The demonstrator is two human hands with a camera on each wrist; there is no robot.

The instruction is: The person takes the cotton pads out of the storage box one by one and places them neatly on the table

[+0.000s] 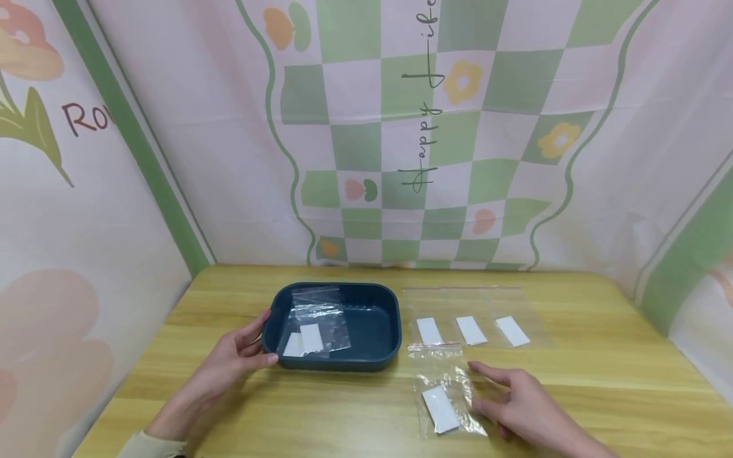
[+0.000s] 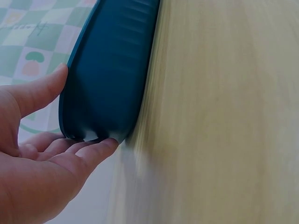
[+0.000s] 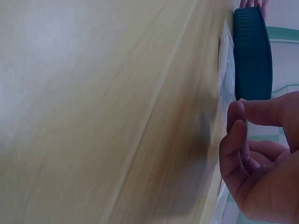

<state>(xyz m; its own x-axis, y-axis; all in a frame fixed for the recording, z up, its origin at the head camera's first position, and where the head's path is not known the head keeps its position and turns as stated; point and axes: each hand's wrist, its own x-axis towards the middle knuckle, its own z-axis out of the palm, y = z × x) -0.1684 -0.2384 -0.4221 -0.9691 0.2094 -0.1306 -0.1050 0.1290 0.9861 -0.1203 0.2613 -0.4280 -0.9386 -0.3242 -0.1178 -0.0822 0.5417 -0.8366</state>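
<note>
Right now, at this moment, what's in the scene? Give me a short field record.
Left hand: the left hand holds the blue box at its left end
In box: overlapping clear bags, two white pieces showing
Right of box: three clear bags in a row
Right hand: the right hand is beside the nearest bag; contact unclear
Surface: wooden table

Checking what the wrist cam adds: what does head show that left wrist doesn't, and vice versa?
Head only: the inside of the tray, plastic bags in it, four more on the table, and the right hand.
Left wrist only: the palm side of the left hand and faint ridges along the tray's outer wall.
Both: left hand at the tray, table, patterned cloth.
</note>
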